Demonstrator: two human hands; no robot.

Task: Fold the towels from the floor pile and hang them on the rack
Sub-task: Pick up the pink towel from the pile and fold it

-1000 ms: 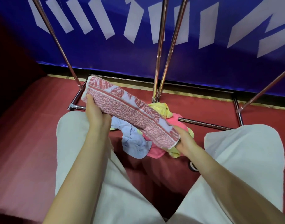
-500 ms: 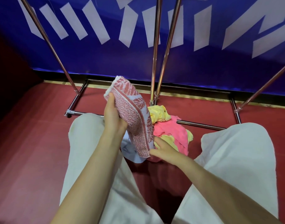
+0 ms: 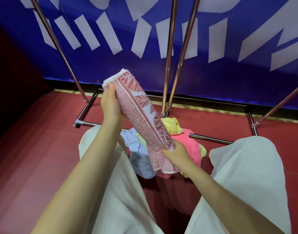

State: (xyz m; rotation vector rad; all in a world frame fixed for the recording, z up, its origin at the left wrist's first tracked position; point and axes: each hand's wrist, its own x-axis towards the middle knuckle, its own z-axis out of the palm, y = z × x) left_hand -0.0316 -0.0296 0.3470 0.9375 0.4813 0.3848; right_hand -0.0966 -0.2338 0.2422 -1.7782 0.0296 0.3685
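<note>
filling the top of the frame is a blue banner (image 3: pixel 212 78) with white shapes, and below it a red floor (image 3: pixel 26 149) runs down to the bottom corners. the person's pale trousers (image 3: pixel 254 183) take up the lower middle and lower right. the metal rack (image 3: pixel 168 65) rises from centre to the top edge, its base bars lying on the floor. a folded pink patterned towel (image 3: pixel 141 119) slants from centre-left down toward the centre, held in the air over the floor pile (image 3: pixel 187 142) (yellow, pink and pale blue cloths lying between the knees). the left hand (image 3: pixel 111 105) grips the towel's upper end with fingers wrapped behind it, and the right hand (image 3: pixel 178 153) pinches the lower end.
</note>
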